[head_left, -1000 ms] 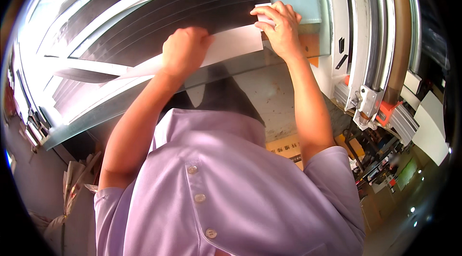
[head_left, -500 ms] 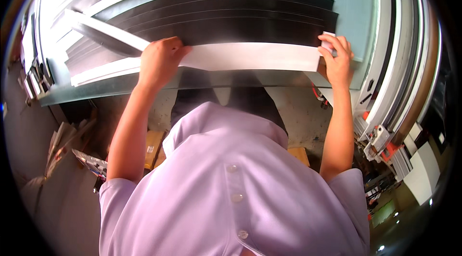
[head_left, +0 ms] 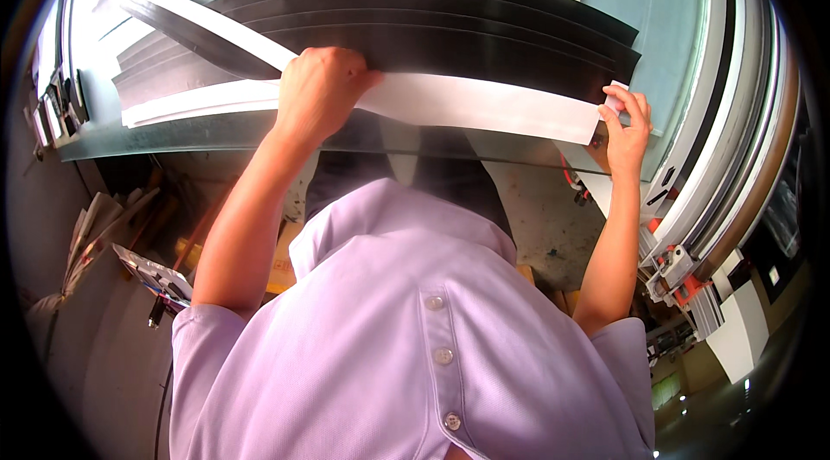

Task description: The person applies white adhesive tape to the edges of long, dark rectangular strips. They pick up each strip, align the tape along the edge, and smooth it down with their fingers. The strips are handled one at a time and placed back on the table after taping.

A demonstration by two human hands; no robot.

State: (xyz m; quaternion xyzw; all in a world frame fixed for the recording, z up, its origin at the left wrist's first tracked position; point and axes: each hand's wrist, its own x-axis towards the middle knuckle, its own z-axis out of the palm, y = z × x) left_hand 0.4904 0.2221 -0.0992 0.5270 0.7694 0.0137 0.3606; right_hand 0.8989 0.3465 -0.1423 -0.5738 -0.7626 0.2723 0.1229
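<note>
Left hand (head_left: 318, 95) is now farther from right hand (head_left: 628, 136), which pinches a white piece (head_left: 614, 103); whether hidden left fingertips grip the white strip (head_left: 475, 104), I cannot tell.

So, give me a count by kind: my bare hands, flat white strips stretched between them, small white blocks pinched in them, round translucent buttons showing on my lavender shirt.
Left hand and right hand, bare: 2
Flat white strip: 1
Small white block: 1
Round translucent buttons on lavender shirt: 3
Total: 7

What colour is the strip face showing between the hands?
The strip is white there, best seen in the head view.
</note>
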